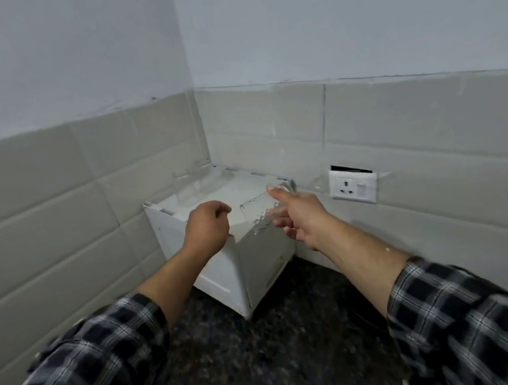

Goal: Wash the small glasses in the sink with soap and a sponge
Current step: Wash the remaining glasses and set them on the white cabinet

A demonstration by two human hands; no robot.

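Head view. Right grip point(297, 215) is clamped on a clear small glass point(256, 212), over the near corner of the white box point(236, 271) that stands in the counter's point(265, 351) far corner. Left grip point(207, 226) is curled, with nothing seen in it. More glasses point(187, 184), blurred, sit at the box's back edge. Risks: the glass, likely wet, slips from a fingertip hold, or knocks the box corner or the other glasses.

We see the small glass point(260, 215) as clear, shiny glass with a bumpy relief. The white box point(218, 279) looks like matt plastic. The desk point(266, 357) is dark speckled stone. The wall tiles point(39, 202) are smooth with a soft sheen. The socket point(354, 188) is glossy white plastic, and the sleeves point(486, 323) are checked woven cloth.
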